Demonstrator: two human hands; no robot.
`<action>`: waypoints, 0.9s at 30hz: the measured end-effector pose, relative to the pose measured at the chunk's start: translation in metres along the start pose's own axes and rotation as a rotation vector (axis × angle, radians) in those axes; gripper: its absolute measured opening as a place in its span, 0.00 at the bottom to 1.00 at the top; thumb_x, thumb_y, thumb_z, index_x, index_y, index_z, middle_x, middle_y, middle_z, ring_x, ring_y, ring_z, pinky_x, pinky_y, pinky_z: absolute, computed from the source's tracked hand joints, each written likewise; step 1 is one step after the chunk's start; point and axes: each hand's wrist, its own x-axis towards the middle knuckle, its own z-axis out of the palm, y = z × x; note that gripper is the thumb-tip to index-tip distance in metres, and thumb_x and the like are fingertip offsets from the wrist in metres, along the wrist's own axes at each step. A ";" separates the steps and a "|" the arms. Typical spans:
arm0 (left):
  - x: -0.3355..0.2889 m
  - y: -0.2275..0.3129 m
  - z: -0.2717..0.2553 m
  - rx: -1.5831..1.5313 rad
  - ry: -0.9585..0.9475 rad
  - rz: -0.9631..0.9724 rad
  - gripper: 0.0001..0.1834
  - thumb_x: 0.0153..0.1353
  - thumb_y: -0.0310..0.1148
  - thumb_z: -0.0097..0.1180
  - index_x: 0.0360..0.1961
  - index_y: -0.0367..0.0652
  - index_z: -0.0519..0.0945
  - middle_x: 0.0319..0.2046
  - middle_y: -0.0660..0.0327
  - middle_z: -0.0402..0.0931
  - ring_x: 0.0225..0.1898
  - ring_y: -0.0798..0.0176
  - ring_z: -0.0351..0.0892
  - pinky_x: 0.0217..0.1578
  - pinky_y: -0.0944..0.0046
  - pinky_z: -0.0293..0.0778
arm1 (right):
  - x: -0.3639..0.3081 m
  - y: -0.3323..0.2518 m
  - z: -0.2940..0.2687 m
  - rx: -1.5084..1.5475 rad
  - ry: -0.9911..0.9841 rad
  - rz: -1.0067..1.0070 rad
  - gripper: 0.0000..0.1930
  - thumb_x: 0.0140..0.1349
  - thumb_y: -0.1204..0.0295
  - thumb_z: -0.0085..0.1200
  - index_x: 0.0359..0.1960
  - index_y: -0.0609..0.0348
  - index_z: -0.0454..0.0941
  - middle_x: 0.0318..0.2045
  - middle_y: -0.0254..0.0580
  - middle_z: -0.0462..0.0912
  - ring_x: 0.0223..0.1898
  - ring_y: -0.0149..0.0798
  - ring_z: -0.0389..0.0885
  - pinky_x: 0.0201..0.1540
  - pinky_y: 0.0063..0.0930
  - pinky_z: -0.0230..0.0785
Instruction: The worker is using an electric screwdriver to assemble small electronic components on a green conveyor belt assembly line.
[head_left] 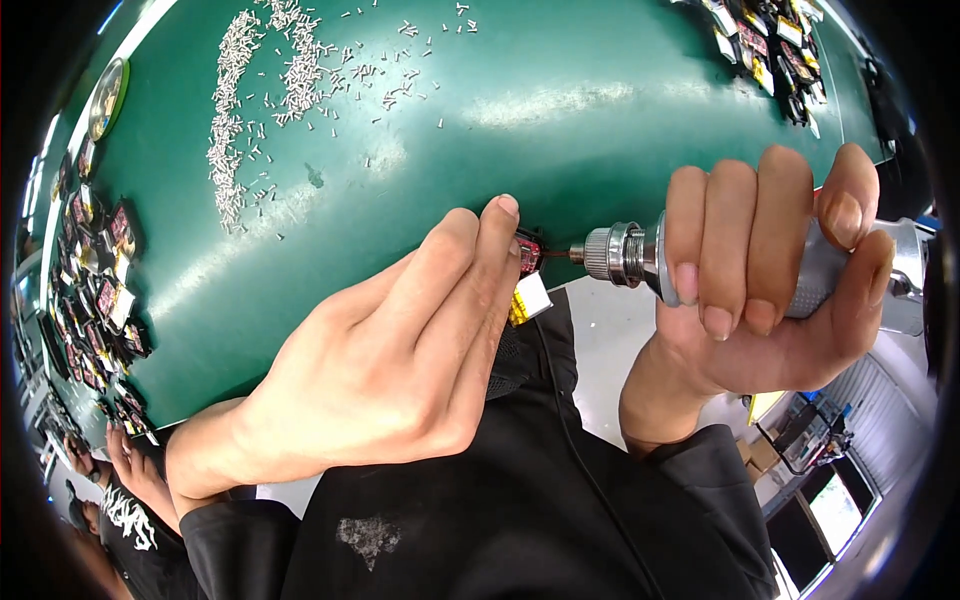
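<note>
My left hand (400,350) is closed, its fingers pinching a small electronic module (529,256) with a red circuit board and a black edge, at the table's near edge. A white and yellow block (532,298) hangs just below the board, partly behind my fingers. My right hand (750,270) wraps round a silver-grey power screwdriver (622,254), held level and pointing left. Its thin bit meets the module's right side; whether it sits on a screw I cannot make out.
Many small silver screws (232,120) lie scattered over the green table (440,170). Piles of similar modules stand at the left edge (100,290) and far right (775,50). A round dish (107,100) sits far left. Another person (130,500) is at lower left. A black cord (565,420) crosses my front.
</note>
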 end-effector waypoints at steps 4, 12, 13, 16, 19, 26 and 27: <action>-0.003 0.000 0.009 -0.026 0.080 -0.005 0.23 0.32 0.18 0.57 0.37 0.20 0.77 0.43 0.39 0.76 0.37 0.50 0.77 0.33 0.61 0.78 | 0.002 0.003 0.004 0.003 -0.022 -0.002 0.12 0.70 0.60 0.36 0.39 0.55 0.67 0.14 0.28 0.64 0.14 0.25 0.63 0.25 0.24 0.64; -0.005 -0.006 0.010 -0.010 0.124 0.003 0.23 0.31 0.19 0.56 0.35 0.20 0.76 0.42 0.39 0.75 0.38 0.48 0.76 0.33 0.60 0.78 | 0.013 0.010 0.030 -0.068 -0.002 -0.021 0.10 0.69 0.61 0.39 0.37 0.54 0.63 0.14 0.26 0.64 0.12 0.23 0.61 0.21 0.20 0.60; -0.007 -0.006 0.010 -0.070 0.116 -0.016 0.22 0.31 0.19 0.56 0.34 0.20 0.76 0.42 0.40 0.75 0.39 0.48 0.76 0.33 0.60 0.78 | 0.016 0.011 0.034 -0.070 -0.005 -0.031 0.10 0.69 0.62 0.39 0.37 0.54 0.63 0.13 0.26 0.64 0.12 0.23 0.61 0.21 0.20 0.60; -0.006 -0.007 0.004 -0.130 0.147 -0.027 0.21 0.32 0.20 0.55 0.33 0.21 0.76 0.42 0.41 0.75 0.40 0.49 0.75 0.35 0.60 0.78 | 0.016 0.010 0.040 -0.096 0.013 -0.101 0.09 0.68 0.63 0.41 0.35 0.55 0.62 0.13 0.26 0.64 0.11 0.22 0.60 0.20 0.19 0.59; -0.010 0.001 0.004 -0.103 0.195 -0.050 0.17 0.37 0.24 0.56 0.32 0.24 0.78 0.44 0.41 0.75 0.40 0.53 0.75 0.39 0.63 0.76 | 0.018 0.014 0.037 -0.063 -0.057 -0.160 0.09 0.66 0.67 0.47 0.30 0.54 0.62 0.11 0.24 0.62 0.09 0.22 0.58 0.16 0.16 0.56; -0.038 0.012 -0.013 -0.206 0.211 -0.207 0.21 0.46 0.27 0.54 0.44 0.28 0.74 0.46 0.46 0.73 0.45 0.52 0.74 0.42 0.63 0.77 | 0.013 0.012 0.035 0.357 -0.095 -0.295 0.19 0.54 0.62 0.65 0.34 0.56 0.66 0.09 0.27 0.69 0.08 0.25 0.66 0.13 0.17 0.62; -0.050 0.006 -0.025 -0.155 0.235 -0.323 0.23 0.45 0.26 0.57 0.46 0.32 0.75 0.47 0.48 0.73 0.44 0.53 0.75 0.40 0.61 0.77 | 0.012 0.007 0.034 0.445 -0.039 -0.361 0.17 0.56 0.64 0.64 0.35 0.56 0.66 0.08 0.27 0.69 0.07 0.23 0.66 0.13 0.17 0.63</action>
